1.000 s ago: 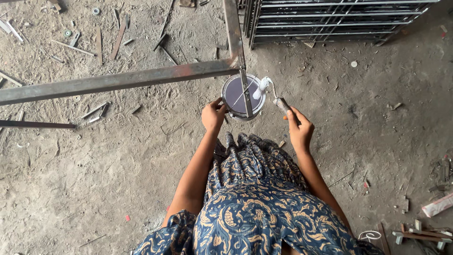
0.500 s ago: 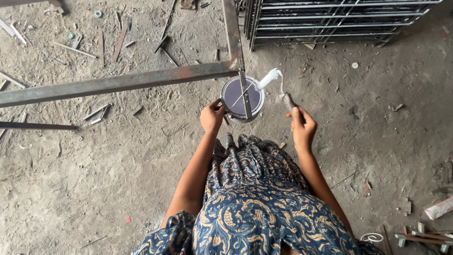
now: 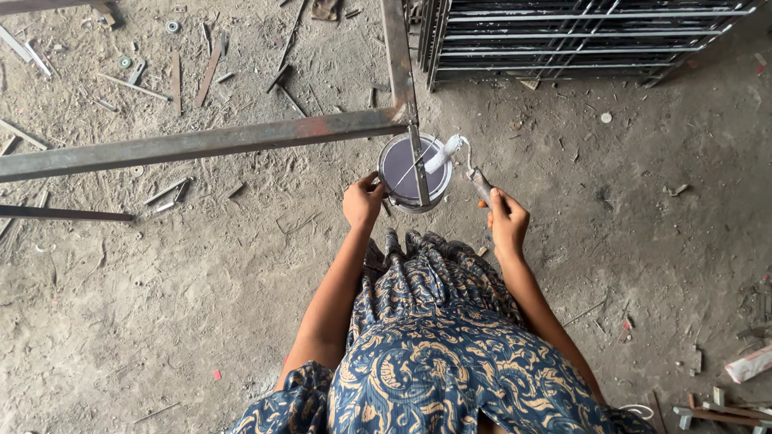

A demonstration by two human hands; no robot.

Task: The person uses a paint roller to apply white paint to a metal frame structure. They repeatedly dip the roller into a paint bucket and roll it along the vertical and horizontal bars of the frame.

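A round paint can with grey paint stands on the floor under the corner of a rusty steel frame. My left hand grips the can's near rim. My right hand holds the handle of a small paint roller. The roller's white head lies over the can's right edge. A frame leg crosses in front of the can.
Black metal grilles are stacked at the top right. Metal offcuts and washers litter the dusty concrete floor at the top left. More scraps lie at the lower right. A thin bar lies at left.
The roller head has swung from beside the can to over its right edge, and my right hand has shifted slightly. My left hand has stayed on the can's rim.
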